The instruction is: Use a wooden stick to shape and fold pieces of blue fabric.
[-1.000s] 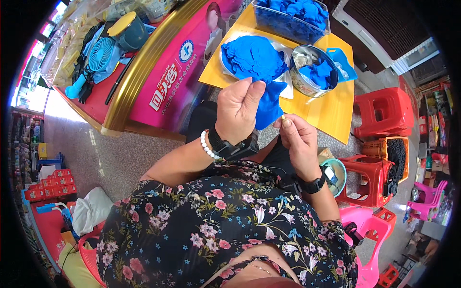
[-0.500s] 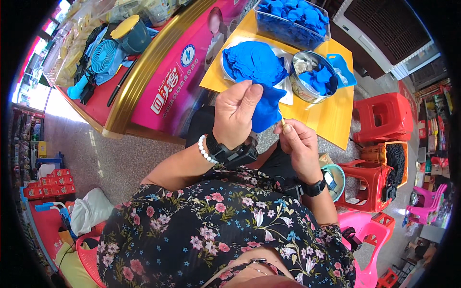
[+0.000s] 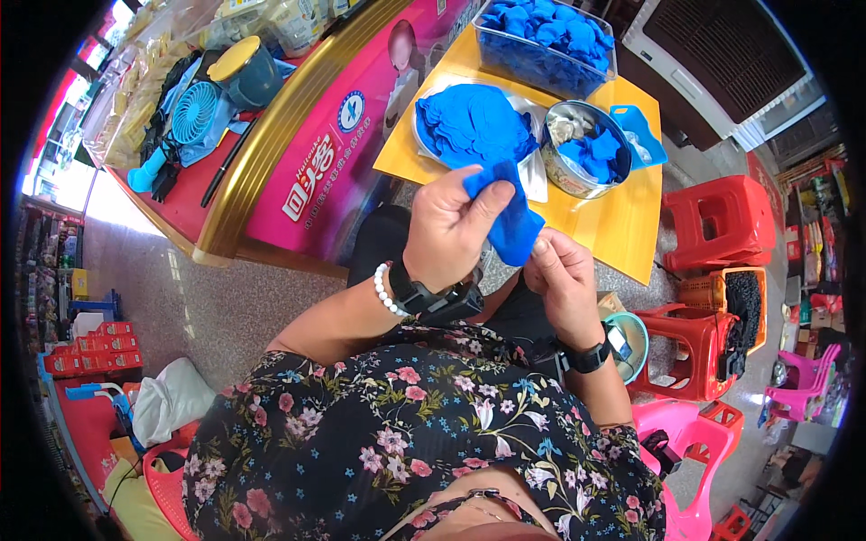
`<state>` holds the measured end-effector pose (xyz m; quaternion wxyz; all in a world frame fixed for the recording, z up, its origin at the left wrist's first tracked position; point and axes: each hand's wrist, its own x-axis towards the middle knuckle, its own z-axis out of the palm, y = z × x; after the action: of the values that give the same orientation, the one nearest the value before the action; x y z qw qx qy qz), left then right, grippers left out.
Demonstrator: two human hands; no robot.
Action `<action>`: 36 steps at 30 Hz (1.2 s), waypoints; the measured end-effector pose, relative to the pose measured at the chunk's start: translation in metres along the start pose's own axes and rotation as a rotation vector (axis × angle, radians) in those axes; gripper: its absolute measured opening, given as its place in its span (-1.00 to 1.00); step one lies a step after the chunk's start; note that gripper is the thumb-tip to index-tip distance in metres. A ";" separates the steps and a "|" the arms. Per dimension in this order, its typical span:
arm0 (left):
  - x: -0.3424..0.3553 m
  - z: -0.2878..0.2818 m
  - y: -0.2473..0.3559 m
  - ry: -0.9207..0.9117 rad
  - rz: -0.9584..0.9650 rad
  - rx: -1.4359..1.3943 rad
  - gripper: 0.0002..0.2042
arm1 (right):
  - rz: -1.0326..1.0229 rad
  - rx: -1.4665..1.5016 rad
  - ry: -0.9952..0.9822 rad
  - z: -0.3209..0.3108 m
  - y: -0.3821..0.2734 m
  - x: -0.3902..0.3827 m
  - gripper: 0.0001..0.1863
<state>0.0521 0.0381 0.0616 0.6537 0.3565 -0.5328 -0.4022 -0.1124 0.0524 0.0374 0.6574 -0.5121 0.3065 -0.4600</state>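
My left hand (image 3: 448, 225) pinches a blue fabric piece (image 3: 514, 216) between thumb and fingers, held in front of the small yellow table (image 3: 622, 234). My right hand (image 3: 561, 275) is closed, its fingertips on the piece's lower corner; whether anything small is also there I cannot make out. Just beyond the hands, a pile of blue fabric pieces (image 3: 469, 122) lies on a white dish. A round tin (image 3: 582, 180) with blue and pale scraps, a blue scoop-like tray (image 3: 649, 153) and a clear tub of blue pieces (image 3: 546, 54) are also on the table.
A counter (image 3: 307, 162) with a pink front and gold edge, holding a fan (image 3: 189, 113), is at the upper left. Red stools (image 3: 713, 216), a pink chair (image 3: 677, 424), a basin (image 3: 631, 334) and an orange crate (image 3: 699, 293) stand at the right. Red boxes (image 3: 104, 347) sit at the left.
My left hand has shifted right and slightly down, turning the blue piece. My right fingertips now meet its corner, and the small pale object seen in them earlier is no longer distinct.
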 end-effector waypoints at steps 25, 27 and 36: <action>0.033 -0.043 0.032 -0.404 0.311 0.435 -0.89 | -0.098 -0.589 -0.076 -0.022 -0.035 0.002 -0.79; 0.030 -0.038 0.036 -0.445 0.516 0.670 -0.86 | 0.014 -0.752 -0.085 -0.015 -0.044 0.001 -0.80; 0.020 -0.041 0.042 -0.458 0.638 0.738 -0.87 | -0.017 -0.699 -0.069 -0.025 -0.034 0.002 -0.80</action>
<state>0.1012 0.0397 0.1003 0.4417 0.2861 -0.8495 -0.0371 -0.1433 0.0386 0.0629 0.4484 -0.7239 0.4190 -0.3150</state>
